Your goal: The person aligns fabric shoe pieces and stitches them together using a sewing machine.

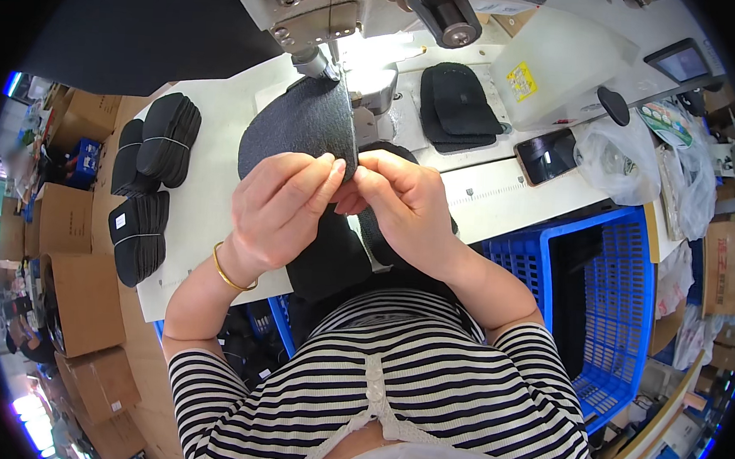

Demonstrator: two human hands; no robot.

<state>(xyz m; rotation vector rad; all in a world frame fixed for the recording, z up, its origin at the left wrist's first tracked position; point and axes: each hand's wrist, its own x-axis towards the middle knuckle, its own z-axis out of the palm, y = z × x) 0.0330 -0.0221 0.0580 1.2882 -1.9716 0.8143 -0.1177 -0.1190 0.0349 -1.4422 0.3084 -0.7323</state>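
A dark grey, rounded fabric piece [294, 126] lies with its far end beneath the presser foot of a sewing machine [318, 27]. Along its near right edge, my left hand [284, 202] pinches the cloth between thumb and fingers. Just beside it, my right hand [404, 205] pinches the same corner, the fingertips of both hands nearly touching. Below my hands, more black fabric pieces [328, 261] hang over the table's near edge, partly hidden. The machine's lamp glares behind the needle, so details there are washed out.
Tied bundles of black fabric pieces [166, 140] stand on the white table [215, 122] at left. Two loose black pieces [457, 105] lie right of the needle, near a phone [546, 156] and a plastic bag [616, 159]. Blue crates [642, 310] stand below; cardboard boxes [85, 306] line the left.
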